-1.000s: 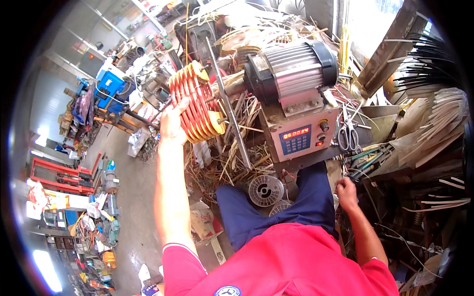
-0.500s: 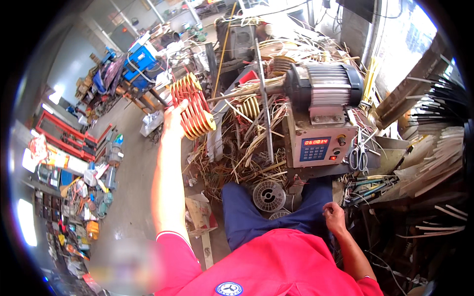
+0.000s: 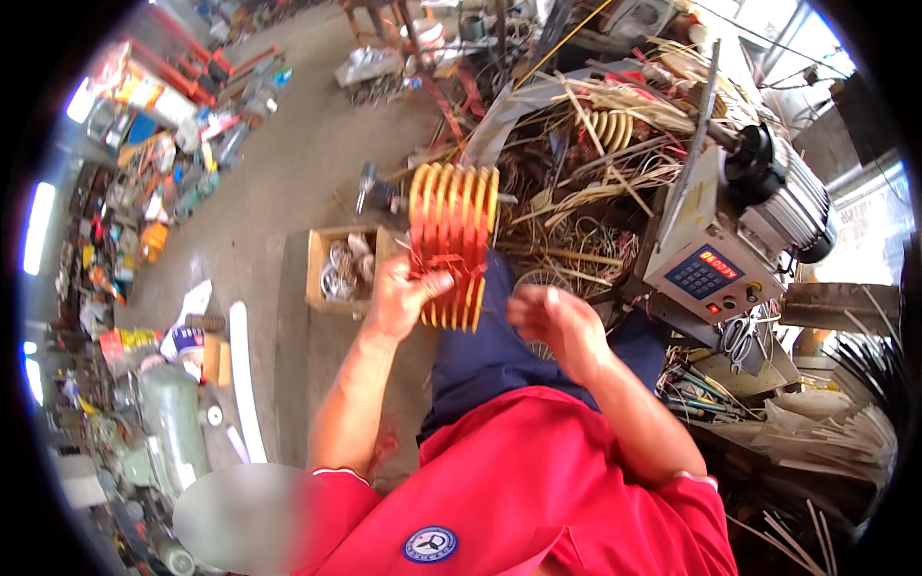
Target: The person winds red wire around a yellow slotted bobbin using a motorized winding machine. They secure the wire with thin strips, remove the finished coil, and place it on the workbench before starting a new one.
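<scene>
My left hand [image 3: 401, 298] grips a yellow multi-groove coil former [image 3: 453, 211] wound with red wire, raised over my lap. My right hand [image 3: 559, 326] is just right of it, fingers apart and loosely curved, holding nothing visible. To the right stands a winding machine with a silver motor [image 3: 797, 206] and a grey control box [image 3: 704, 271] with keypad and red display. A pair of scissors [image 3: 738, 346] hangs below the box.
A wooden box [image 3: 325, 274] of tangled scraps lies left of my knee. Heaps of loose strips [image 3: 624, 96] cover the area beyond the coil. A large greenish cylinder [image 3: 168, 422], a white strip [image 3: 245, 384] and red machinery [image 3: 192, 72] stand along the floor at left.
The coil has moved from beside the machine's shaft down toward my lap, held in my left hand. My right hand has risen toward it. The view has turned, so the machine sits farther right.
</scene>
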Demonstrator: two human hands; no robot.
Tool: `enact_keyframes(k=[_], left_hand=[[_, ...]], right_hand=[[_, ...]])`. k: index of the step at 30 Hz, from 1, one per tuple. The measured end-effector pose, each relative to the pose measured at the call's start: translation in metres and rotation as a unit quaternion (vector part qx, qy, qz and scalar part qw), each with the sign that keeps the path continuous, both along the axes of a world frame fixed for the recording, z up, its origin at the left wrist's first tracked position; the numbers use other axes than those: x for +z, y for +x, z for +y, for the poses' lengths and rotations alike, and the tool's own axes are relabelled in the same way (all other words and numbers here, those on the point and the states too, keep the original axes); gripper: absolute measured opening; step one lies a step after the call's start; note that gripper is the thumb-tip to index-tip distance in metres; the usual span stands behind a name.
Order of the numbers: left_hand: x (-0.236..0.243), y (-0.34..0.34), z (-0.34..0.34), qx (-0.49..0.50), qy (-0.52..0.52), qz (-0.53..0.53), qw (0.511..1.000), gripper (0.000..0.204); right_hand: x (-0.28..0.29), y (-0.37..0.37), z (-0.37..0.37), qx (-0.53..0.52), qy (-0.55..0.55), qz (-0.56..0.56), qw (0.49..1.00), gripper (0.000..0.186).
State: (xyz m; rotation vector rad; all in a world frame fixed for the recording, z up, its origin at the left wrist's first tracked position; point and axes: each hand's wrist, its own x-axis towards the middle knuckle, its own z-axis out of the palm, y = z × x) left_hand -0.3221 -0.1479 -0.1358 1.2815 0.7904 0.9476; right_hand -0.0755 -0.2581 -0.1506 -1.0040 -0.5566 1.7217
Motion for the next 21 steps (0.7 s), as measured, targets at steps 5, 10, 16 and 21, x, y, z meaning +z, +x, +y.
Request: enact_keyframes(k=[5, 10, 16, 21], left_hand=[[-0.059, -0.039, -0.096, -0.037, -0.066, 0.043, 0.996, 0.034], [-0.078, -0.091, -0.128, -0.122, -0.182, -0.030, 0.975, 0.069], [-0.048, -0.095, -0.103, 0.149, -0.133, -0.026, 0.980, 0.069], [-0.066, -0.062, -0.070, 0.208, -0.157, -0.034, 0.965, 0.057]], right_hand=[[0.005, -0.068, 0.039, 0.053, -0.216, 0.224, 0.949, 0.066], [-0.035, -0.105, 0.025, -0.012, -0.278, 0.139, 0.951, 0.049], [-0.027, -0.130, 0.021, 0.056, -0.224, 0.083, 0.969, 0.048], [-0.046, -0.144, 0.015, 0.044, -0.158, 0.037, 0.986, 0.044]])
